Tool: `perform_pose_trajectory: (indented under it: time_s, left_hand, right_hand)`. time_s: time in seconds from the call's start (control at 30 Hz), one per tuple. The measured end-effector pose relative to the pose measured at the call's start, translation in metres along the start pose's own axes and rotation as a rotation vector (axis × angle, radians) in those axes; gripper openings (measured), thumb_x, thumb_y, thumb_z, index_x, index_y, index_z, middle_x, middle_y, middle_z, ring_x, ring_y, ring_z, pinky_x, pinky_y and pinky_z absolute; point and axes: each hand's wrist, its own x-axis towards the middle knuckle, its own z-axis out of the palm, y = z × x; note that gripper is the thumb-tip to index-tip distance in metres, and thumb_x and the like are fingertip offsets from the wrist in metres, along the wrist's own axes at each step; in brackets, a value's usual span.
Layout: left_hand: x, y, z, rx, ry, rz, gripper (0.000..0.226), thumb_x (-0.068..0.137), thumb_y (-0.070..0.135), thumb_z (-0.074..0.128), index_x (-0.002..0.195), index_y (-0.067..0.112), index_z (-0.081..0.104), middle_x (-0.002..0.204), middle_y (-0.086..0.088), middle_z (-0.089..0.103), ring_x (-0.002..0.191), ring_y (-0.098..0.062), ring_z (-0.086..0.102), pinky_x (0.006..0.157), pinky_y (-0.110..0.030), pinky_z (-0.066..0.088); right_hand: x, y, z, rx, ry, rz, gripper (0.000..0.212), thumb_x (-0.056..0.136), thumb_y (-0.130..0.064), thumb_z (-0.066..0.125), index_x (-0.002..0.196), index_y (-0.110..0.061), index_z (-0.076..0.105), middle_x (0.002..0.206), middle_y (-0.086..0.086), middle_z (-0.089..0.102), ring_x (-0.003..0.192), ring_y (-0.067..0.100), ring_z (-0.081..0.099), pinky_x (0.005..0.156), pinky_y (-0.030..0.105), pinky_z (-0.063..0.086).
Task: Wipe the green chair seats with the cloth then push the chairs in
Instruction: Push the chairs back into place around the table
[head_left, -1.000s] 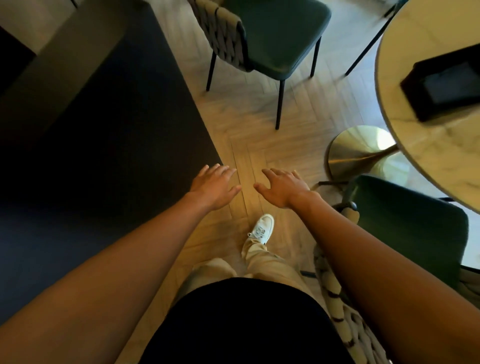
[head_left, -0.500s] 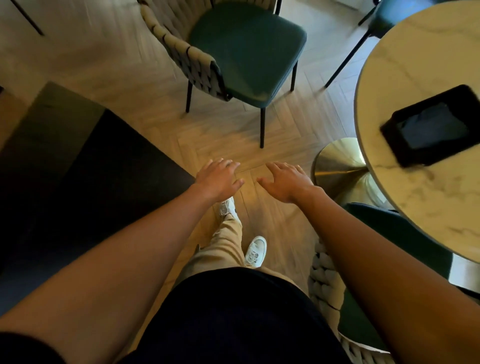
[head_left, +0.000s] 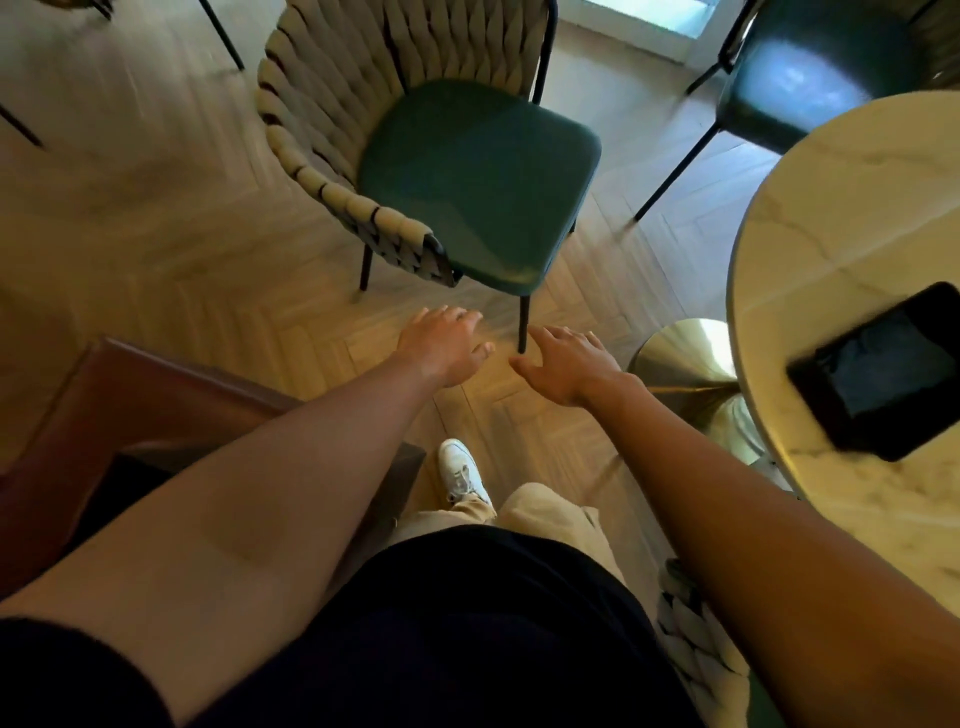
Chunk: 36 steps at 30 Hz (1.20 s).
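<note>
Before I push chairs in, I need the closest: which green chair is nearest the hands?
The middle chair with the woven back, straight ahead of both hands.

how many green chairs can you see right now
3. One chair stands on the floor ahead of both hands; a second chair is top right behind the round table; a third chair's woven back shows bottom right, seat mostly hidden.

Three chairs: one ahead, one top right, one woven back bottom right. One table, one tablet, two hands, one shoe.
</note>
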Motion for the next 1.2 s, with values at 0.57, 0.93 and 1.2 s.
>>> perform_pose_trajectory:
  time_s: [0.57,0.93,1.2]
  left_hand:
    - [0.081,-0.120,-0.066,-0.204,0.102,-0.156,0.059,0.102,0.050,0.048,0.152,0.020,0.041,0.157,-0.003,0.044,0.145,-0.024,0.039,0.116,-0.044,0.035]
    - [0.143,-0.205,-0.100,-0.307,0.098,-0.340,0.054,0.103,0.049,0.046,0.150,0.023,0.039,0.157,-0.001,0.041,0.143,-0.023,0.040,0.115,-0.044,0.035]
    - [0.158,-0.246,-0.117,-0.365,0.105,-0.401,0.048,0.102,0.045,0.046,0.144,0.023,0.043,0.152,-0.001,0.045,0.138,-0.024,0.044,0.111,-0.044,0.036]
  right_hand:
    - [0.155,-0.078,-0.089,-0.094,-0.152,-0.214,0.064,0.097,-0.065,0.034,0.148,-0.027,0.041,0.149,0.008,0.049,0.138,0.032,0.045,0.117,0.056,0.031]
    - [0.274,-0.146,-0.159,-0.231,-0.282,-0.414,0.057,0.099,-0.064,0.035,0.134,-0.022,0.050,0.134,0.008,0.060,0.122,0.031,0.056,0.107,0.047,0.039]
    - [0.314,-0.194,-0.174,-0.268,-0.334,-0.450,0.057,0.099,-0.064,0.037,0.132,-0.021,0.053,0.132,0.009,0.061,0.113,0.027,0.059,0.101,0.043,0.046]
